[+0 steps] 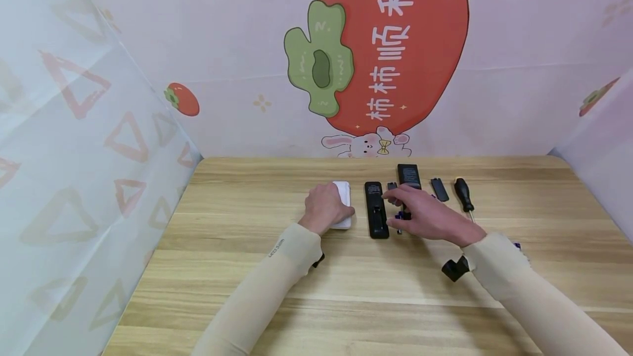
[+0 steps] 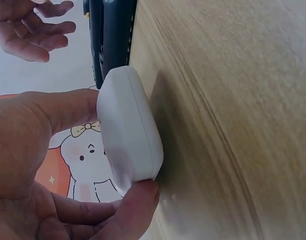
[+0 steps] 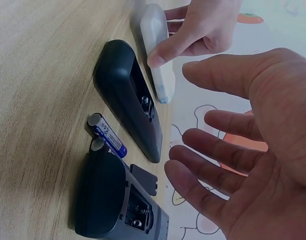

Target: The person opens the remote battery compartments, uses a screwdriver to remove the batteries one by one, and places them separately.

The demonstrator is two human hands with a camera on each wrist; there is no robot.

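Observation:
My left hand point(image 1: 323, 209) grips a white remote control point(image 1: 341, 188) by its edges, thumb on one side and fingers on the other. In the left wrist view the white remote point(image 2: 128, 125) stands between thumb and fingertips, close over the wood. My right hand point(image 1: 429, 216) hovers with its fingers spread and loosely bent, holding nothing. Under and beside it lie a black remote control point(image 1: 373, 194) and a second one point(image 1: 408, 173), both back up. Their battery compartments are uncovered in the right wrist view. Blue batteries point(image 3: 110, 136) lie between these two remotes.
A small black battery cover point(image 3: 144, 179) lies near the batteries, and another battery cover point(image 1: 439, 189) sits farther right. Beyond it is a screwdriver point(image 1: 464, 194) with a black handle. The wooden table point(image 1: 237, 268) meets a printed backdrop point(image 1: 237, 120) behind.

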